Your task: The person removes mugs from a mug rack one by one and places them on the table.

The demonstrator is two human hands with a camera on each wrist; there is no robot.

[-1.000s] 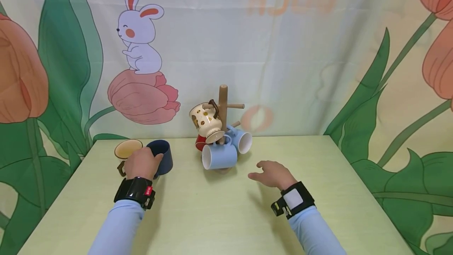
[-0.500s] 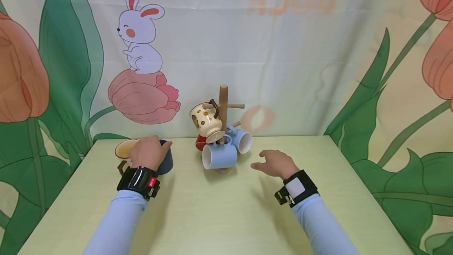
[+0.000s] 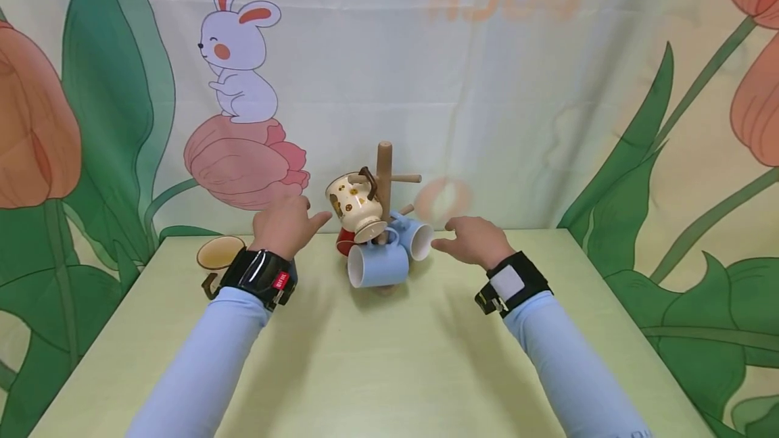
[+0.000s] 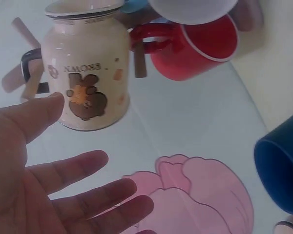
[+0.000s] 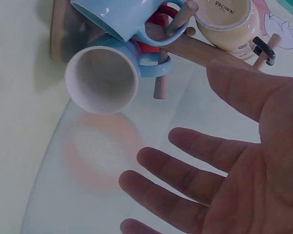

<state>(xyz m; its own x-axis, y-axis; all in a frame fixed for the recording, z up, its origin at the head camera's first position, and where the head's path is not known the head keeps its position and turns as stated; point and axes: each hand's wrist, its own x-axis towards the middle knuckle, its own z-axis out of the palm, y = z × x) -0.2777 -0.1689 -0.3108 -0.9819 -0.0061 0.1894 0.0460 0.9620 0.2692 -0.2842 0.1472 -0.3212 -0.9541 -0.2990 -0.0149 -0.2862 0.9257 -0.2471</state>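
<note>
Mug (image 3: 355, 205), cream, hung — left hand (image 3: 282, 225) near, contact unclear.

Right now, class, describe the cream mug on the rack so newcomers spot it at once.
Find the wooden rack on the table. At its upper left, the cream mug hangs tilted. Unlike the plain red mug and blue mugs below, it has brown patterns and a dark handle.

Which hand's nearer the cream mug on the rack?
Left. The left hand is just left of the cream mug; the right hand is right of the rack.
</note>
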